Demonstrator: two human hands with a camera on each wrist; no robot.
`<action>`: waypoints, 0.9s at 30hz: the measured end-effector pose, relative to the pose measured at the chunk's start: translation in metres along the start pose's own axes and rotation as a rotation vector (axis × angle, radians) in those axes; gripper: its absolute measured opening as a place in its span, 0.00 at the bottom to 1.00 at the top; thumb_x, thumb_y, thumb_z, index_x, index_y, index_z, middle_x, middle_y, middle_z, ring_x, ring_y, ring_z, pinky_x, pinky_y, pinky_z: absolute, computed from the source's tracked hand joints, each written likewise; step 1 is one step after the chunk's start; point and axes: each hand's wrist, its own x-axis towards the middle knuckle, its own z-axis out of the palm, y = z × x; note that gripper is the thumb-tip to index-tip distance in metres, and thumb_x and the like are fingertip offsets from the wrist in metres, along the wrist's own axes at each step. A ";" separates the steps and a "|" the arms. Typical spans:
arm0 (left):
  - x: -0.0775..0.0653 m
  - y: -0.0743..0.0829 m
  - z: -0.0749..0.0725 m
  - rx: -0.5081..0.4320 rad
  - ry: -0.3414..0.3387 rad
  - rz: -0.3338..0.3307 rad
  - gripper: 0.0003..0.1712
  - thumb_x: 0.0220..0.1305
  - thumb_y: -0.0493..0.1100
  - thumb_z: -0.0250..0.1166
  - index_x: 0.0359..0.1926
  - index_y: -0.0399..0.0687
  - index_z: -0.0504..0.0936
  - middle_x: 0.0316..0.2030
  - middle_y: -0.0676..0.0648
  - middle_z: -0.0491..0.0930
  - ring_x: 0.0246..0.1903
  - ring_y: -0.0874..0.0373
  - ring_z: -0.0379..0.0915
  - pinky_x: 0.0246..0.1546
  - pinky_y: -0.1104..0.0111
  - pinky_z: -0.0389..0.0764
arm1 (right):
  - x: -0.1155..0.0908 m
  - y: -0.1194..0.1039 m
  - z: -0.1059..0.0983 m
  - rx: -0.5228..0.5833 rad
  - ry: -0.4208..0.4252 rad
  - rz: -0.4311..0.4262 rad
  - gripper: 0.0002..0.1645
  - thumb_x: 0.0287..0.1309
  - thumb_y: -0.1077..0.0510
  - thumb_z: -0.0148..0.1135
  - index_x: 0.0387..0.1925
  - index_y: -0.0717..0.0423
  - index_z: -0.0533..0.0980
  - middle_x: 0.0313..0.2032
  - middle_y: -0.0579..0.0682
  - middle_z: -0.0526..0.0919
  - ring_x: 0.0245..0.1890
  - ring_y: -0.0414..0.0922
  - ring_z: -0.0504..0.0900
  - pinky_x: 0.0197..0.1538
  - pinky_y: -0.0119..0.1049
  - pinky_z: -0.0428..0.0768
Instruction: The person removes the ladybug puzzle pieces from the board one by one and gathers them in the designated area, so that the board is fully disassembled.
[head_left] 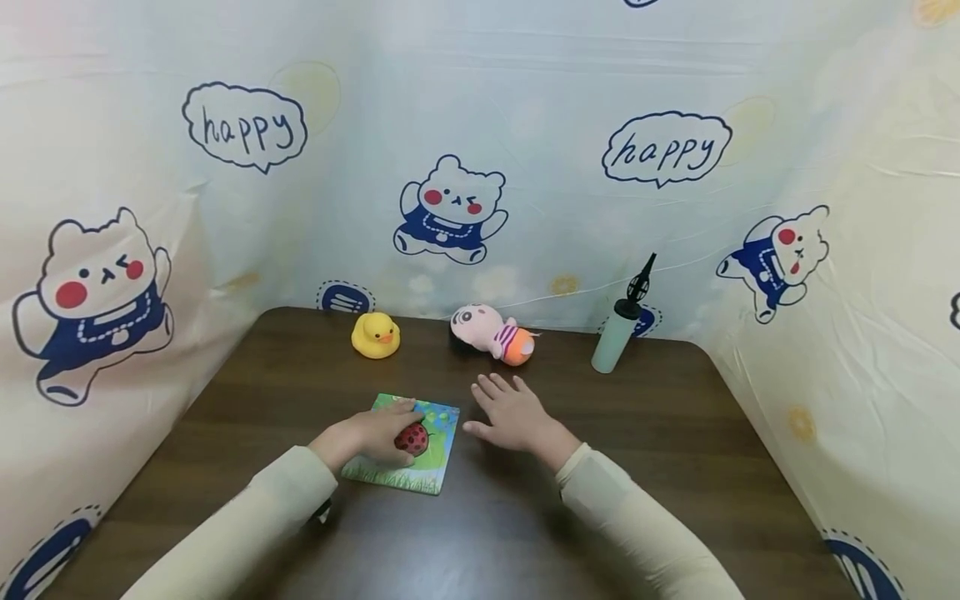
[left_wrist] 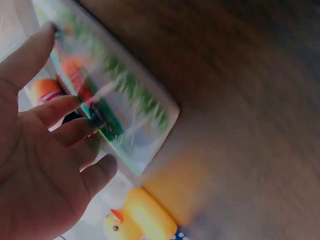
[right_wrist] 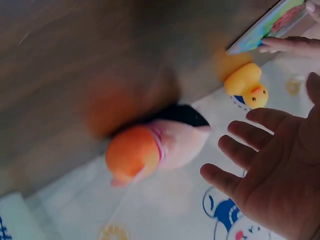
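A thin square book (head_left: 433,478) with a red ladybug on its cover lies on the dark wooden table, left of centre. My left hand (head_left: 378,433) is over the cover with its fingers extended; in the left wrist view its fingertips are at the book's glossy surface (left_wrist: 142,132). Whether they press on it I cannot tell. Right of the book, my right hand (head_left: 513,417) holds nothing, palm down and fingers spread. Beyond that hand a plush doll (head_left: 491,332) with an orange bottom lies on its side, also seen in the right wrist view as a doll (right_wrist: 150,150).
Behind the book stands a yellow rubber duck (head_left: 376,336). A pale green hand pump (head_left: 615,335) with a black nozzle stands upright at the back right. Printed cloth (head_left: 540,225) with bears encloses the table (head_left: 645,450) at the back and sides.
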 end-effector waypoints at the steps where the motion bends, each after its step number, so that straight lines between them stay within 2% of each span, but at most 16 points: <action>1: 0.002 0.000 0.001 -0.005 -0.004 -0.008 0.45 0.57 0.55 0.67 0.71 0.48 0.58 0.73 0.42 0.46 0.71 0.45 0.43 0.60 0.45 0.60 | 0.005 -0.002 0.001 0.011 -0.007 0.005 0.45 0.63 0.28 0.39 0.71 0.50 0.55 0.72 0.51 0.54 0.71 0.50 0.51 0.69 0.54 0.51; 5: 0.010 0.001 0.005 -0.011 0.001 -0.024 0.45 0.59 0.59 0.64 0.72 0.51 0.56 0.73 0.43 0.45 0.71 0.47 0.42 0.61 0.48 0.61 | 0.018 -0.008 0.005 0.060 -0.029 0.024 0.41 0.64 0.34 0.46 0.70 0.52 0.59 0.70 0.52 0.59 0.70 0.50 0.56 0.67 0.51 0.57; 12: 0.022 0.008 0.011 0.055 0.040 -0.017 0.44 0.62 0.62 0.58 0.72 0.49 0.54 0.73 0.42 0.42 0.72 0.45 0.34 0.58 0.45 0.64 | 0.034 -0.008 0.015 0.124 -0.080 0.044 0.36 0.63 0.38 0.50 0.67 0.51 0.64 0.64 0.51 0.67 0.63 0.49 0.67 0.62 0.49 0.67; 17: 0.030 0.009 0.008 0.102 0.049 -0.003 0.44 0.63 0.64 0.55 0.72 0.50 0.54 0.73 0.41 0.43 0.72 0.44 0.30 0.65 0.44 0.51 | 0.041 -0.002 0.023 0.161 -0.085 0.082 0.35 0.61 0.38 0.53 0.66 0.48 0.66 0.62 0.52 0.68 0.61 0.50 0.69 0.61 0.49 0.67; 20: 0.027 0.005 0.003 0.095 0.036 -0.009 0.45 0.62 0.64 0.57 0.72 0.49 0.54 0.73 0.40 0.42 0.72 0.41 0.30 0.66 0.44 0.44 | 0.045 0.000 0.026 0.155 -0.076 0.098 0.36 0.59 0.37 0.55 0.65 0.47 0.67 0.62 0.53 0.68 0.60 0.51 0.69 0.60 0.50 0.67; 24: 0.021 -0.002 -0.002 0.047 0.030 -0.033 0.46 0.59 0.60 0.62 0.71 0.44 0.56 0.72 0.38 0.44 0.71 0.40 0.35 0.67 0.45 0.46 | 0.049 0.002 0.030 0.141 -0.046 0.117 0.35 0.58 0.36 0.56 0.63 0.48 0.70 0.59 0.53 0.69 0.57 0.50 0.71 0.57 0.50 0.69; 27: 0.019 -0.005 -0.005 0.010 0.028 -0.046 0.46 0.59 0.57 0.64 0.71 0.43 0.57 0.72 0.39 0.46 0.71 0.41 0.38 0.66 0.45 0.49 | 0.052 0.004 0.032 0.163 -0.004 0.149 0.33 0.58 0.36 0.57 0.58 0.50 0.73 0.52 0.51 0.72 0.50 0.48 0.72 0.52 0.47 0.71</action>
